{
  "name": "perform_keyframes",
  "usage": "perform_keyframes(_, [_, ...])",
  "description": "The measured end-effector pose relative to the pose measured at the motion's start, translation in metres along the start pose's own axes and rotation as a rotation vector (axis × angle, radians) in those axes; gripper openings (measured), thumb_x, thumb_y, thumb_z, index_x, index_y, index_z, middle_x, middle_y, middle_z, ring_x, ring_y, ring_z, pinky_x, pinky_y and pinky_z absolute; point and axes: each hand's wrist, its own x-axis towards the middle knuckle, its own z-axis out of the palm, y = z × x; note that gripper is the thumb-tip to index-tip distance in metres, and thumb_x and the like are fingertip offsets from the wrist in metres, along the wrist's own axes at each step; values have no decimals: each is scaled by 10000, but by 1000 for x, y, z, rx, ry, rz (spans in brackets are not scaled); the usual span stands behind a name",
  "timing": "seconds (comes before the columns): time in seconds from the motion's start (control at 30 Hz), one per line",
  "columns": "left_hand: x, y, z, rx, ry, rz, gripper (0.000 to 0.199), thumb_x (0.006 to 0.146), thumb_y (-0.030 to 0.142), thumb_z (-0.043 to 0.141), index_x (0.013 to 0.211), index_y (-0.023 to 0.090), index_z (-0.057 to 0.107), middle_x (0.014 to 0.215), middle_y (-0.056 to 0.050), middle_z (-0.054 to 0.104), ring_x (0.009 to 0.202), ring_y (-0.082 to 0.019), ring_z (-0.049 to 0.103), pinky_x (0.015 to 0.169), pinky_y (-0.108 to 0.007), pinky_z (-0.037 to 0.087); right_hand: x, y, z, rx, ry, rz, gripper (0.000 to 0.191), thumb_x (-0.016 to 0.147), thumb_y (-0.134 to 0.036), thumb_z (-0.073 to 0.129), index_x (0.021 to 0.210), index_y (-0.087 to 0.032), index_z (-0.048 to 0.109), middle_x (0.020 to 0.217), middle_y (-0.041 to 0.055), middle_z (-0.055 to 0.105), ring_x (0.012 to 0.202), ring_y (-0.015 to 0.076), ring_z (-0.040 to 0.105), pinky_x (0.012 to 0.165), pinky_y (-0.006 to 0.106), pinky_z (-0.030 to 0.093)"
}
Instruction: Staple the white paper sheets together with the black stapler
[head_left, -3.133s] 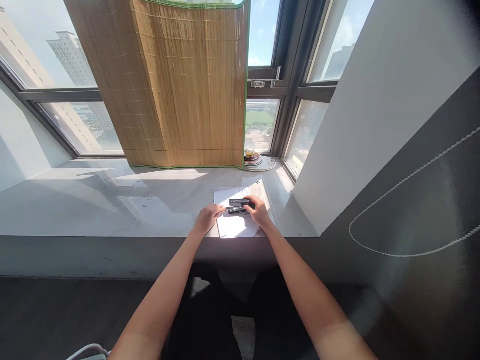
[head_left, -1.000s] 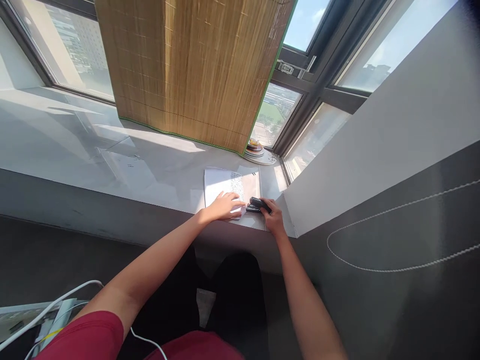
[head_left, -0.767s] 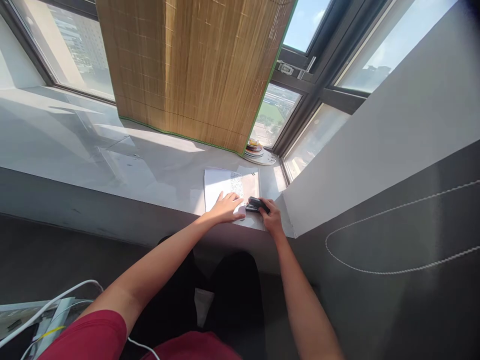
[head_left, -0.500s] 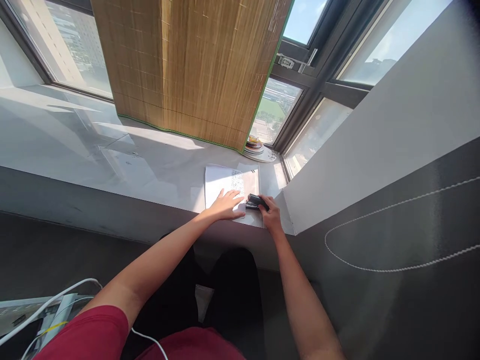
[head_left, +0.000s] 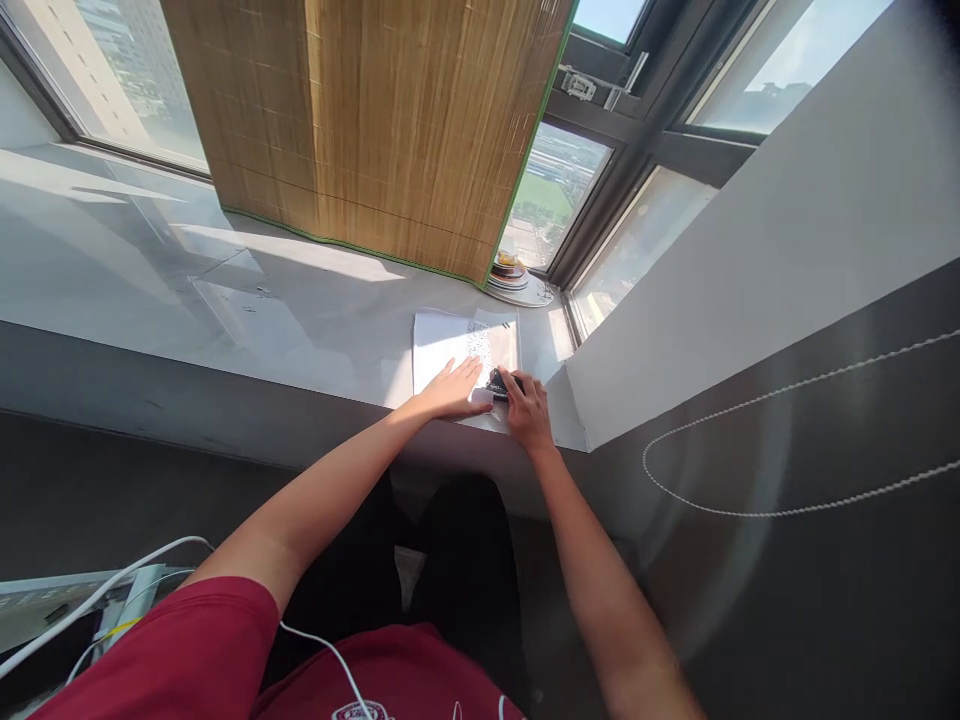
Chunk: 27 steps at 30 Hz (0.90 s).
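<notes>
My left hand (head_left: 452, 391) lies flat with its fingers stretched out over white printed sheets of paper (head_left: 435, 342). The sheets rest on the white window sill, and their near right corner bends up beside my thumb. My right hand (head_left: 530, 411) is wrapped round a black stapler (head_left: 498, 383) at the right edge of the paper, its fingers and thumb over the top. The stapler's front end meets the sheets; whether paper is between its jaws is hard to make out. Part of the stapler is hidden under my right hand.
A bamboo blind (head_left: 360, 130) hangs over the sill (head_left: 322, 320). Stacked plates (head_left: 517, 285) stand in the window corner. A white wall (head_left: 675, 270) rises on the right, with a bead chain (head_left: 720, 514) below it. White cables (head_left: 112, 580) run at lower left.
My right hand has shifted its grip forward over the stapler, its fingers now pressing on top. The stapler looks more closed. The paper corner by my left thumb has bent up.
</notes>
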Motion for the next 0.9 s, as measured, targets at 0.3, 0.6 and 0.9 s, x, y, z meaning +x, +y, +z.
perform_keyframes(0.3, [1, 5, 2, 6, -5, -13, 1005, 988, 657, 614, 1746, 95, 269, 1834, -209, 229, 1730, -337, 137, 1419, -552, 25, 6, -12, -7, -105, -64, -2, 548, 1113, -288, 467, 1658, -296, 522, 1439, 142, 599, 1293, 328, 515, 1149, 478, 411])
perform_keyframes(0.6, [5, 5, 11, -47, 72, 14, 953, 932, 646, 684, 1718, 229, 341, 1791, -177, 366, 1694, -419, 250, 1403, -657, 108, 5, -9, -2, -23, -70, -4, 576, 1106, -300, 438, 1679, -331, 489, 1455, 150, 594, 1318, 358, 491, 1120, 523, 411])
perform_keyframes(0.9, [6, 1, 18, -77, 99, 63, 912, 970, 644, 647, 1722, 222, 350, 1790, -170, 372, 1700, -440, 215, 1401, -690, 81, 7, -8, -6, -32, -101, -13, 560, 1129, -376, 423, 1681, -310, 483, 1465, 156, 593, 1334, 363, 485, 1112, 516, 406])
